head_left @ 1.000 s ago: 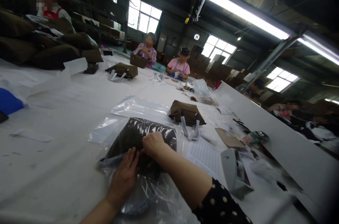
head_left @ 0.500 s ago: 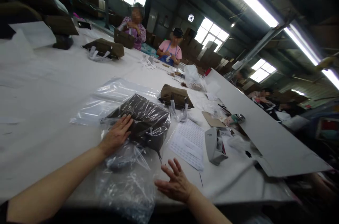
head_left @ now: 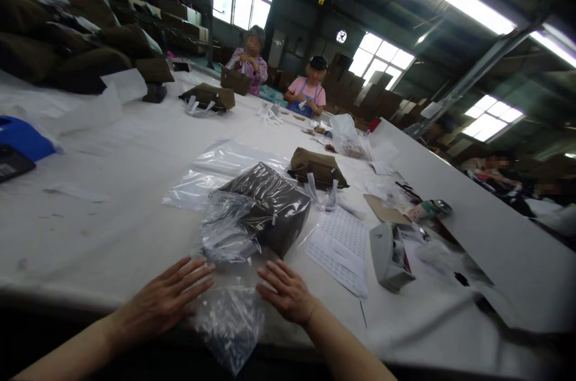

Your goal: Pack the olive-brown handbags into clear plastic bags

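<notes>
- Clock directions are taken from the dark grey-brown bag inside a clear, shiny plastic sleeve [head_left: 274, 207], which lies mid-table with 12 o'clock away from the wearer.
- The white table [head_left: 135, 231] carries the bag; the sleeve's loose, crumpled end [head_left: 231, 315] runs toward about 7 o'clock and droops over the near edge.
- At 8 o'clock the left hand [head_left: 173, 291] is flat, palm down, fingers straight and slightly parted, beside the loose end; contact cannot be told.
- At 5 o'clock the right hand [head_left: 285, 291] is likewise unclenched, fingers apart and pointing inward, its tips at the plastic's other edge; whether they touch cannot be told.
- Flat, clear plastic sheets [head_left: 216, 159] lie at 10 o'clock, just beside the wrapped bag.
- At 2 o'clock, near it, sits an olive-brown fabric bag with pale-wrapped handles [head_left: 315, 164].
- At 4 o'clock lies a white sheet printed in rows [head_left: 337, 249], with a pale grey box-like holder [head_left: 382, 255] just past it.
- Far off near 12 o'clock, a person in a purple floral top [head_left: 256, 72] handles a brown bag [head_left: 234, 80].
</notes>
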Demonstrator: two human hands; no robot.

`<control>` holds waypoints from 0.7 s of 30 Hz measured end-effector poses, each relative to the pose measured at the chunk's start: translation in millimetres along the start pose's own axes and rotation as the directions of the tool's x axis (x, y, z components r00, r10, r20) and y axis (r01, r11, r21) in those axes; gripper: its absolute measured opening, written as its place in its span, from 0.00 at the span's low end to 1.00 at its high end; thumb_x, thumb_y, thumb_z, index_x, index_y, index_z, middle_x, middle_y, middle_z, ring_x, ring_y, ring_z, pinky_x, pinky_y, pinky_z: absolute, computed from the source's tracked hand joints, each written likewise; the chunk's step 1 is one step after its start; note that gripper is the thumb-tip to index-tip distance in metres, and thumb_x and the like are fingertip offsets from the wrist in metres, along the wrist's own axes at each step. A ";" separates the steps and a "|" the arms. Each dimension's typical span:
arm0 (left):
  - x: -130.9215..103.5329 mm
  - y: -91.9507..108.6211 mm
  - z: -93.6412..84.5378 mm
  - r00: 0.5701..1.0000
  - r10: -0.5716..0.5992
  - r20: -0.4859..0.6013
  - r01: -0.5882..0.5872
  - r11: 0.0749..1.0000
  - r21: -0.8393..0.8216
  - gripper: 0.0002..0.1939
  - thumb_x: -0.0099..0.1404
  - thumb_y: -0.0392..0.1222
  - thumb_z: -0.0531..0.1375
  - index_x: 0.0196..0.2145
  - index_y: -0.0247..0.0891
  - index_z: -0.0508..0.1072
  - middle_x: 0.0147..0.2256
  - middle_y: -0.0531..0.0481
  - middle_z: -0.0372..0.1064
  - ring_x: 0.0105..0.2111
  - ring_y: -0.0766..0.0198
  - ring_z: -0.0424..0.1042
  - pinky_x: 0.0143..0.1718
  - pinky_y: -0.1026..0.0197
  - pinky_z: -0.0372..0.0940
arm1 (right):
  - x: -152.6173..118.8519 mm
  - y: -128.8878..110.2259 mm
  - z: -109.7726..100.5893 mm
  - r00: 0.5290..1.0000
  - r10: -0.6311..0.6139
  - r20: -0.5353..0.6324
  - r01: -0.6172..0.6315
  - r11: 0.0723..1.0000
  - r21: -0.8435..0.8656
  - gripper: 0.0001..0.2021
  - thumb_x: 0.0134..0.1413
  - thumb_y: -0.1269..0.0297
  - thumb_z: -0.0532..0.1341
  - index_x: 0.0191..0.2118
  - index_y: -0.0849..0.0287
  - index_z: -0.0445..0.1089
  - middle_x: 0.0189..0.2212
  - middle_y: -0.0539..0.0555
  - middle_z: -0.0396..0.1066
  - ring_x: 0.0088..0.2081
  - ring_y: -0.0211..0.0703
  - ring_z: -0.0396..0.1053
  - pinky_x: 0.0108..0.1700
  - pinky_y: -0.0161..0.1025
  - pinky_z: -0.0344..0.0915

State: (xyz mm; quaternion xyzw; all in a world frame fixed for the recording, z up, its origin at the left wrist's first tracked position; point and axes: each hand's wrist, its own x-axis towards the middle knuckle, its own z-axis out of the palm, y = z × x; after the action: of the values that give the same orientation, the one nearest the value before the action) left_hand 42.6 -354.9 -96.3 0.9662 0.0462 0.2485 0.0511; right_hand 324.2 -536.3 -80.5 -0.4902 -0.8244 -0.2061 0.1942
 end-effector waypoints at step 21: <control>-0.2 9.1 2.2 0.605 -0.727 0.325 0.775 0.442 -0.453 0.19 0.63 0.55 0.48 0.25 0.41 0.68 0.19 0.56 0.65 0.21 0.65 0.67 0.24 0.68 0.62 | 71.0 -28.0 -34.0 0.477 0.778 0.409 -0.879 0.412 0.239 0.10 0.58 0.61 0.54 0.27 0.55 0.66 0.15 0.46 0.64 0.19 0.36 0.63 0.24 0.32 0.54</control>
State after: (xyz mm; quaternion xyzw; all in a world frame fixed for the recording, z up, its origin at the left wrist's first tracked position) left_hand 44.0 -364.0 -97.2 0.7944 0.3932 0.1618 0.4339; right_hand 271.8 -514.7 -19.1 -0.8009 -0.5089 0.1595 0.2722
